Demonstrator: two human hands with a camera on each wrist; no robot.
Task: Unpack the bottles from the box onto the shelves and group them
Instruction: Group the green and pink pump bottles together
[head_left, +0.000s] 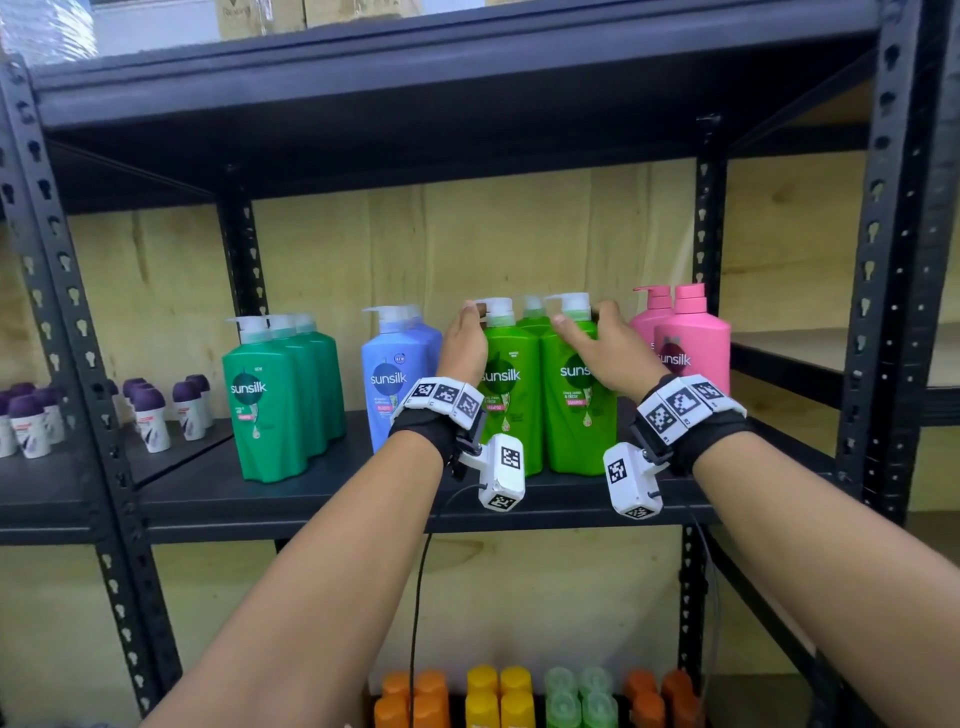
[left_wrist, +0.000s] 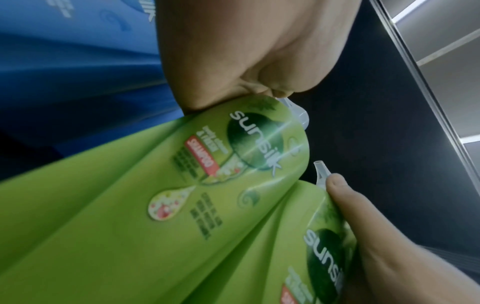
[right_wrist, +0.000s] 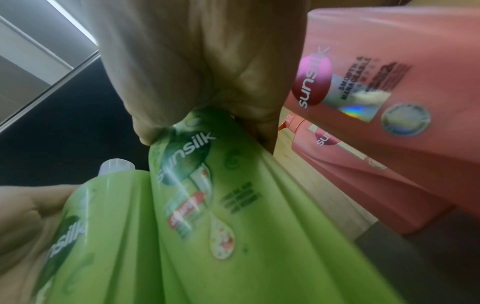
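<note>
From the head view, my left hand (head_left: 464, 343) cups the outer left flank of the left lime-green bottle (head_left: 511, 384), and my right hand (head_left: 602, 345) lies over the shoulder of the right lime-green bottle (head_left: 574, 395), fingers curled around its neck by the pump; each grip is closed on its own bottle. Both stand upright on the shelf (head_left: 311, 493), touching side by side, between the blue bottles (head_left: 392, 374) and the pink bottles (head_left: 691, 343), with a third green one behind. In the left wrist view my palm presses the near bottle's upper side, the blue one just beside it. In the right wrist view my palm sits on the bottle's shoulder, with pink bottles close on its outer side. I judge the next move is squeezing the pair inward, square and aligned; their long axes are vertical, so pushing high could tip them.
</note>
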